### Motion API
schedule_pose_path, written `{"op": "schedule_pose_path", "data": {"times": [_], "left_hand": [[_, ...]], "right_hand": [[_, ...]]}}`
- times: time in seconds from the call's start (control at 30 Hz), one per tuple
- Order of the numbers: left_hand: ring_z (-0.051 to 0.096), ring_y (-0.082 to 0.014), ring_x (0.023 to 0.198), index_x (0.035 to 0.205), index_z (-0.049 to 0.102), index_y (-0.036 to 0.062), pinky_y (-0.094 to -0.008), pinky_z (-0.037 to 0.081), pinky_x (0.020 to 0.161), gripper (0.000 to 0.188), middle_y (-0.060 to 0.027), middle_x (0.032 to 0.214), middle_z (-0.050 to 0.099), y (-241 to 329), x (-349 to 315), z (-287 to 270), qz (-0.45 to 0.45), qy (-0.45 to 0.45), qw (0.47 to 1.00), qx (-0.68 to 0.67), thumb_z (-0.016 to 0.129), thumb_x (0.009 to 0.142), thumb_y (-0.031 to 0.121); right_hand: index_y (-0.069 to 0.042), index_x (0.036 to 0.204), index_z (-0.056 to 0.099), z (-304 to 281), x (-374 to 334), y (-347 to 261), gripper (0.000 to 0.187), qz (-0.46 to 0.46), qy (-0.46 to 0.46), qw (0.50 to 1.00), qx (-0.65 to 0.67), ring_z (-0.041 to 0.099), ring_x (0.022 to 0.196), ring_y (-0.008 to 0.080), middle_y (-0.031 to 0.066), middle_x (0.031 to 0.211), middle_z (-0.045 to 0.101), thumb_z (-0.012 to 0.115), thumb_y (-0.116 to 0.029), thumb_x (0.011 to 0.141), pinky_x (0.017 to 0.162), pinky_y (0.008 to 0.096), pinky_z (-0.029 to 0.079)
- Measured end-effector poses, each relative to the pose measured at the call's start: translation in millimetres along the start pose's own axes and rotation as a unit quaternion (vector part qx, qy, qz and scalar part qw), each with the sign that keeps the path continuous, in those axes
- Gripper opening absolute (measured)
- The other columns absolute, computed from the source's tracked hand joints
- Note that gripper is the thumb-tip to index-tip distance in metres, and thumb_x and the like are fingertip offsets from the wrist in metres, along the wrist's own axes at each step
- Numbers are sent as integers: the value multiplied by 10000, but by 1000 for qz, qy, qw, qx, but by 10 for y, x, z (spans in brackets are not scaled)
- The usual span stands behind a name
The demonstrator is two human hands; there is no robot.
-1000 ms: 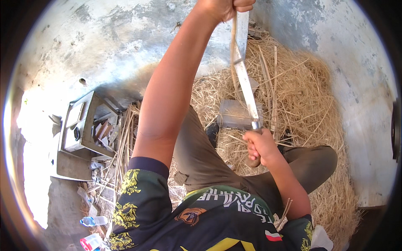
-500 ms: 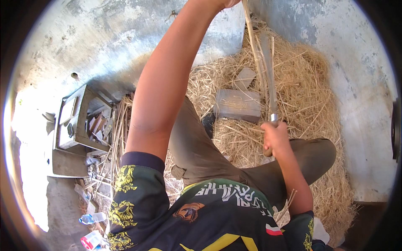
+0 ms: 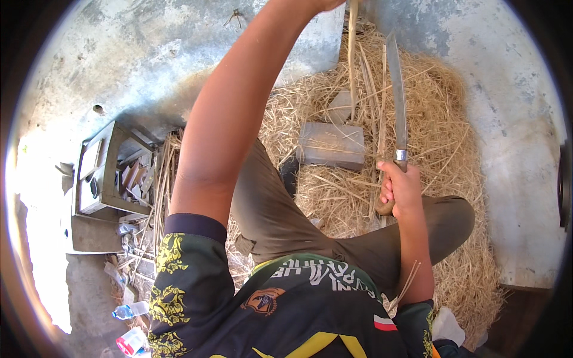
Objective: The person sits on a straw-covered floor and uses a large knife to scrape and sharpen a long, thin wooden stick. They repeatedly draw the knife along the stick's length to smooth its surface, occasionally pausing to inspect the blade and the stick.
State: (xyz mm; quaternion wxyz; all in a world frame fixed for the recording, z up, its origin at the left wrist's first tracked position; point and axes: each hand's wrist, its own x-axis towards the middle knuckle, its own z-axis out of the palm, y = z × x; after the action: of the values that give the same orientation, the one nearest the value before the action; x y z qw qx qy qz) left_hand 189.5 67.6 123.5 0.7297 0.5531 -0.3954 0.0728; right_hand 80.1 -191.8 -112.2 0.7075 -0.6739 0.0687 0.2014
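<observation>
My right hand (image 3: 403, 186) is wrapped round the wooden handle of a machete (image 3: 397, 95). Its long blade points up and away over the straw, and a pale metal collar joins blade to handle. At the top edge of the view my left hand (image 3: 330, 3) is cut off, with the arm stretched far out. A long pale bamboo strip (image 3: 352, 65) hangs from that hand; the grip itself is outside the picture. The strip's lower end comes down by a grey block (image 3: 332, 146), to the left of the blade.
Shavings and straw-like strips (image 3: 441, 137) cover the floor around my bent legs. A flat grey slab (image 3: 341, 107) lies behind the block. At left stand a wooden stool-like frame (image 3: 113, 170), a plastic bottle (image 3: 131, 310) and a red-and-white container (image 3: 131, 342). Worn walls (image 3: 513, 149) enclose the corner.
The machete has swung right, away from the bamboo strip, with its blade now apart from it. The strip has turned from slanting to nearly straight up and down.
</observation>
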Motion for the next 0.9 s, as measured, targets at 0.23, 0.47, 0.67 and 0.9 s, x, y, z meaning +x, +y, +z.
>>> {"op": "schedule_pose_path", "data": {"times": [0.23,0.47,0.67,0.9], "left_hand": [[224,-134,470,663,270,188,-310,220,466,381,31,541,246,-592,-179,-224,-65,43,997,-16,357,1002,337],[246,-138,481,667,288,172,-326,240,489,370,23,565,264,-787,-251,-86,-14,138,990,5,354,992,337],[214,-123,459,640,302,173,-315,205,440,427,29,554,257,-970,-335,-91,-8,154,987,-41,366,1007,381],[247,-98,419,580,314,201,-301,205,420,582,55,512,281,-918,-224,148,12,250,964,92,566,996,521]], "right_hand": [[-111,663,459,139,32,-75,318,-54,9,997,54,376,364,91,-32,507,409,686,-133,885,376,287,338],[-67,735,521,503,523,542,185,-46,28,991,124,402,356,108,-4,508,433,658,-82,859,351,297,329],[-35,764,562,310,568,402,148,-10,72,997,-19,387,362,101,-4,517,435,679,-84,840,344,292,311],[-54,746,534,572,574,478,172,-151,84,973,152,372,361,100,-8,513,423,670,-86,845,348,291,311]]}}
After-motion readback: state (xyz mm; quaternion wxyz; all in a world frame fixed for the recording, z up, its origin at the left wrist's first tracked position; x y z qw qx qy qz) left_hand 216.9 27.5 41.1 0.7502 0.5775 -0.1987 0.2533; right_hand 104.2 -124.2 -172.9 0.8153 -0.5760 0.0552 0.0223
